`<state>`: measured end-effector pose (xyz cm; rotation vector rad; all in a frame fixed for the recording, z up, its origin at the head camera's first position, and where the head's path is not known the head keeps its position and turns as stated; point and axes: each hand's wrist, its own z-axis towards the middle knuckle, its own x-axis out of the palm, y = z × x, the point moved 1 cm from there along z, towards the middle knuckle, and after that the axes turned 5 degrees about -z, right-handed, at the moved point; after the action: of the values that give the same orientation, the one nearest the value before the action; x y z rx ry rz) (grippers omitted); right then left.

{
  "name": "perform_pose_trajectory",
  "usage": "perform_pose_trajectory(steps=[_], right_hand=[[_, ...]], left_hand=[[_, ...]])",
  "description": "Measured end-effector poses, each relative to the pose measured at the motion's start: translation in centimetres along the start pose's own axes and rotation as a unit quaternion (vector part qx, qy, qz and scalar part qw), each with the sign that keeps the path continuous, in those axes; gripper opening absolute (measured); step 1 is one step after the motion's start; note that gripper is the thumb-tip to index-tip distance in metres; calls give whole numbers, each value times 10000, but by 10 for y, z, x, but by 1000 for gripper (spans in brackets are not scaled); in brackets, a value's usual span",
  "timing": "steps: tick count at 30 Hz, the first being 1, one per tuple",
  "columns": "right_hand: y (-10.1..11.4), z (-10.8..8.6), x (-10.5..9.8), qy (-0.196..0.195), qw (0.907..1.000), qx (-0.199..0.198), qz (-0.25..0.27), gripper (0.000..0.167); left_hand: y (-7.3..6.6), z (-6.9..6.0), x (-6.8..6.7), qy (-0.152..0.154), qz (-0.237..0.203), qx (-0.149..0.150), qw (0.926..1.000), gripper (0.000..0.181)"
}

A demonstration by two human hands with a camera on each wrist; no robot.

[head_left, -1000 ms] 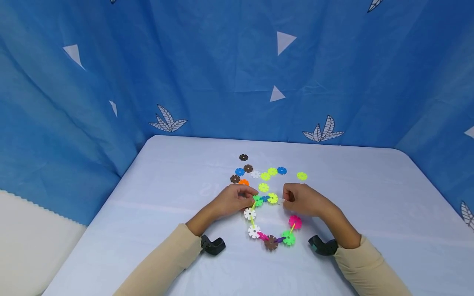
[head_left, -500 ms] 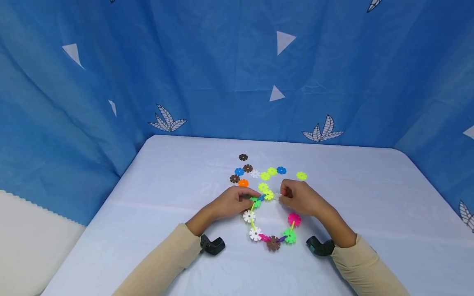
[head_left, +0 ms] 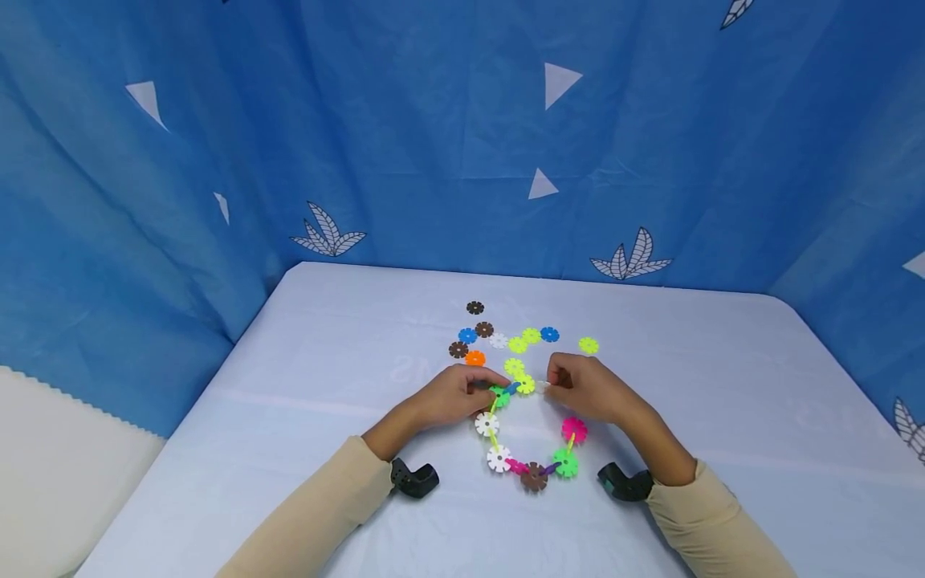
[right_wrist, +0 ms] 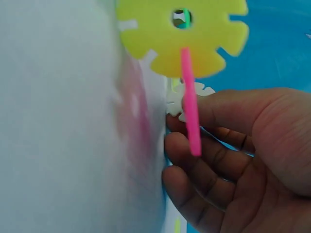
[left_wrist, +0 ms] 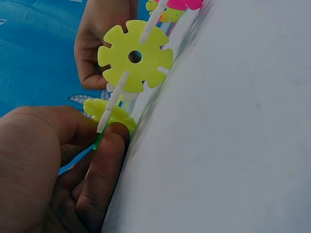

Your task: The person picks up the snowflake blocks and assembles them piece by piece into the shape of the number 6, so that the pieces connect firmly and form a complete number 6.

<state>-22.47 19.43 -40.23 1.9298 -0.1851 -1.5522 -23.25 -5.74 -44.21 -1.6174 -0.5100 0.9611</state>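
Note:
Notched plastic discs are slotted together into a ring-shaped chain with a gap at its right side. In the head view my left hand (head_left: 462,395) pinches a green disc (head_left: 499,396) at the chain's upper left. Beside that come a blue disc (head_left: 511,388) and a yellow-green disc (head_left: 525,384). My right hand (head_left: 584,385) pinches a white disc (right_wrist: 206,90) between thumb and finger. Its edge meets the yellow-green disc; whether it is slotted in, I cannot tell. Below the right hand, a pink disc (head_left: 574,430) forms the chain's other end, joined to a lower green disc (head_left: 566,462).
Loose discs lie beyond the hands on the white table (head_left: 347,337), among them an orange disc (head_left: 474,358), a dark brown disc (head_left: 474,307) and a lone yellow-green disc (head_left: 588,345). A blue curtain (head_left: 448,144) hangs behind the table.
My right hand has shifted slightly left with the white disc, and the yellow-green disc beside it has moved left too. The chain's lower part has slid a little right.

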Motion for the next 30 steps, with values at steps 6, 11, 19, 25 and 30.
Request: perform_pose_trajectory(steps=[6,11,19,25,30], right_hand=[[-2,1,3,-112,9997,-229,48,20],[-4,3,7,-131,9994,-330,-15,18],[4,5,11,-103,9995,-223,-214,15],[12,4,14,-254,9983,-96,-516,17],[19,2,17,-356,9976,-81,-589,18]], left_hand=[[1,-1,0,27,-59,21,10000,26],[0,-2,1,-95,-117,107,9998,23],[-1,-2,1,-431,-61,130,9990,24],[-1,-1,1,-425,12,48,9991,20],[-1,-1,1,-590,-3,-49,9982,18]])
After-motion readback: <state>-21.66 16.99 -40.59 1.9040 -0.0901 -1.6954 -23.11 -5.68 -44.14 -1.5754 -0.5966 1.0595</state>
